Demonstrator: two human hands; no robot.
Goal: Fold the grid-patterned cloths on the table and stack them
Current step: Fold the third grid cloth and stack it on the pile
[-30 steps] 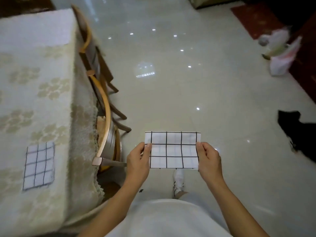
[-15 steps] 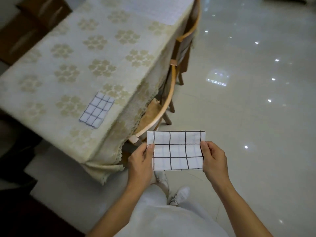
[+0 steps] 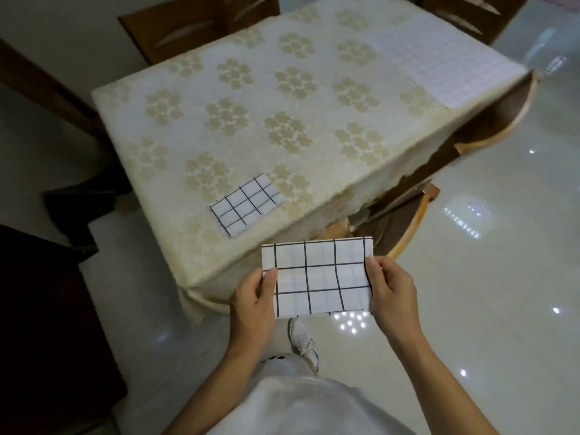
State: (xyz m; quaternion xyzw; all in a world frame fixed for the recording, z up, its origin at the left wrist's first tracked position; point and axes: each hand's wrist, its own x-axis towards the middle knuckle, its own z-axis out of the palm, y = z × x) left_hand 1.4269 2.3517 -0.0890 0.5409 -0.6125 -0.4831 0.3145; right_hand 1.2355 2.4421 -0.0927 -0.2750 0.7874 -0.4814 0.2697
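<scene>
A folded white cloth with black grid lines (image 3: 320, 277) is held flat in the air in front of me, off the table's near corner. My left hand (image 3: 254, 296) pinches its left edge and my right hand (image 3: 392, 290) pinches its right edge. A second folded grid cloth (image 3: 246, 205) lies on the table (image 3: 314, 146) near the front edge, up and to the left of the held one. A larger pale cloth with a fine grid (image 3: 439, 58) lies spread flat at the table's far right corner.
The table wears a cream floral tablecloth that hangs over its edges. A wooden chair (image 3: 405, 215) is tucked under the right side, and other chairs (image 3: 201, 23) stand at the far side. Glossy tile floor lies to the right; dark furniture (image 3: 47, 309) stands at left.
My view has swung left toward the table, so the table now fills the frame's centre. Both hands keep the same hold on the folded cloth, which is now close to the table's near corner.
</scene>
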